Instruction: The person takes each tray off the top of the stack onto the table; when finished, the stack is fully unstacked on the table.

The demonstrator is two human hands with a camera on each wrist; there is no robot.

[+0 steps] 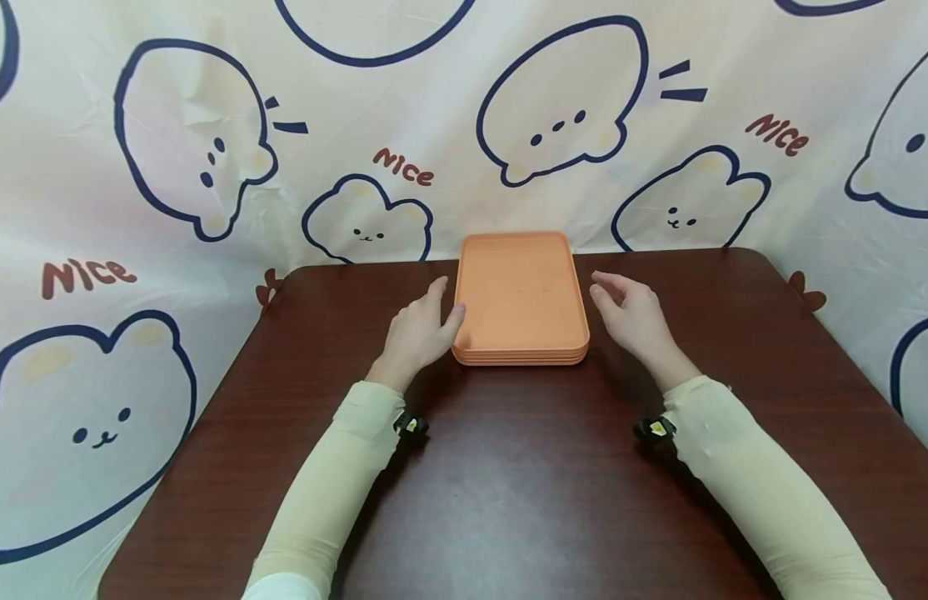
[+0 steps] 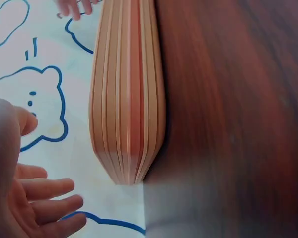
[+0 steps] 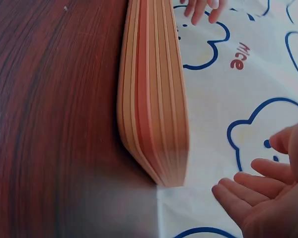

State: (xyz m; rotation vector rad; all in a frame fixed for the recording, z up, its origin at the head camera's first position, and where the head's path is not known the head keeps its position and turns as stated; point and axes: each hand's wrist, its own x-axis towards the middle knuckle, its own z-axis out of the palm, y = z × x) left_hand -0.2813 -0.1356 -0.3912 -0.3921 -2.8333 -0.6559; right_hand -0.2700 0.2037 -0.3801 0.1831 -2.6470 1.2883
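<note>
A neat stack of orange rectangular trays [image 1: 520,292] lies on the dark wooden table [image 1: 509,467], near its far edge. From the sides, the wrist views show several thin layers, one of them a redder orange. My left hand [image 1: 413,335] is raised just left of the stack, fingers loosely extended, thumb overlapping the tray edge in the head view. A gap shows between that hand [image 2: 37,198] and the trays in the left wrist view. Over on the right side, my right hand [image 1: 635,315] hovers with relaxed fingers, apart from the stack. Neither hand holds anything.
A pale curtain [image 1: 449,108] printed with cartoon bears hangs behind the table and along both sides. Small dark wrist devices are strapped at the left sleeve [image 1: 411,423] and the right sleeve [image 1: 655,429].
</note>
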